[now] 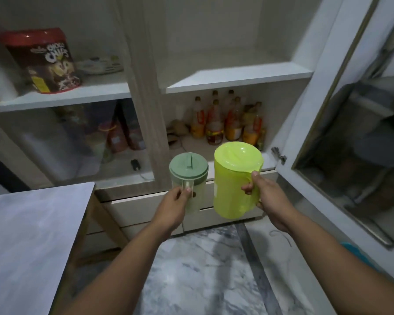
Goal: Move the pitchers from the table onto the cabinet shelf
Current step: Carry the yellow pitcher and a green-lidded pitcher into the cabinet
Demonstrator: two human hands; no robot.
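Head view: small green-lidded pitcher (188,178) gripped by handle in left hand (176,204); lime pitcher (236,178) gripped by handle in right hand (263,196). Both carried upright, off table (32,235), in front of open cabinet. Handles used so lids kept level. Upper right shelf (237,79) bare, judged likely destination; lower shelf crowded by bottles (228,119).

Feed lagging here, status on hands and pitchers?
Left hand grips pale green plastic pitcher. Right hand grips lime plastic pitcher. Neither shelved. Cabinet door open.
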